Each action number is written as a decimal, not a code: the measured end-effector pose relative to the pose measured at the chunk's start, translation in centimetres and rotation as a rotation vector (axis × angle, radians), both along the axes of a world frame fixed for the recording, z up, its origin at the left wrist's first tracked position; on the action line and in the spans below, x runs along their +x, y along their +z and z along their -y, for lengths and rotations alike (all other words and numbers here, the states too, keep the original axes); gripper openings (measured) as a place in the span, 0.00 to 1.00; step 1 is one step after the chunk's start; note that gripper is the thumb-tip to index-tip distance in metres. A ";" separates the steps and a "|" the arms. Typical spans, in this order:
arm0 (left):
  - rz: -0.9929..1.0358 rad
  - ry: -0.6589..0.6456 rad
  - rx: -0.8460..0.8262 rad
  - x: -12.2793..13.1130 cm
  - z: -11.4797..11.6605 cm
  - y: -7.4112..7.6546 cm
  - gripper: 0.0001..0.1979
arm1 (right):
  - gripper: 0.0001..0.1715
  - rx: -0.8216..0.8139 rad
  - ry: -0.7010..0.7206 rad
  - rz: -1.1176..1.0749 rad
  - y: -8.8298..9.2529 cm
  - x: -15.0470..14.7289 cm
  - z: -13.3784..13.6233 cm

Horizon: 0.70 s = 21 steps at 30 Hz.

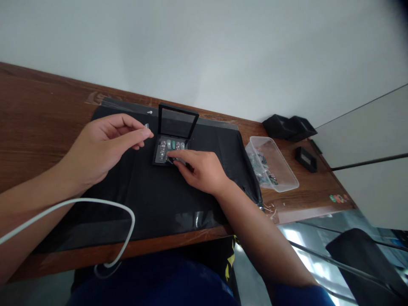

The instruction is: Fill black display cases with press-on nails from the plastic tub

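In the head view, a black display case [155, 159] lies on a black mat [153, 204], towards the rear edge of the bench [38, 102] and left of the mat's centre. Its windowed lid [178, 109] stands raised along the case's rear edge. Inside sit what appear to be decorated false nails [174, 145], some green, some beaded in pink.

The left hand [106, 138], just left of the case, grasps a small clear piece [146, 126] between thumb and fingertip; its exact nature cannot be determined. The right hand [204, 170] covers the case's front right corner, its fingertips at the front row of nails; whether it grips anything there cannot be told.

Towards the bench's right end stands a clear plastic bin [283, 166] with similar small pieces [261, 165] along its left side. Two black boxes [276, 127] stand behind it at the rear edge. A white cable [95, 200] crosses the left forearm.

Handling assessment: the case is judged light and stiff, best held by the base's side walls, since the hinge may be weak. The nails are probably light, smooth and slippery; their glued beads could come off, so the plain side edges are the sounder hold.
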State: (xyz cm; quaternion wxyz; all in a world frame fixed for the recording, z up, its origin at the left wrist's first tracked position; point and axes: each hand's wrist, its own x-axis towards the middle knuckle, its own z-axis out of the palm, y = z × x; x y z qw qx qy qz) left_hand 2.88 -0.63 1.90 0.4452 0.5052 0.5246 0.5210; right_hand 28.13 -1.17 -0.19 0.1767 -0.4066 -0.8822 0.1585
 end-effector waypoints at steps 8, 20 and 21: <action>0.013 -0.009 0.015 -0.2 0.0 -0.3 0.07 | 0.21 -0.069 -0.091 -0.077 0.0 1.0 -0.1; -0.057 -0.085 0.021 -0.2 0.0 -0.5 0.11 | 0.21 -0.072 -0.133 -0.064 0.0 0.3 -0.1; -0.067 -0.087 0.019 -0.2 0.0 -0.6 0.10 | 0.21 -0.069 -0.134 -0.064 0.0 0.2 -0.1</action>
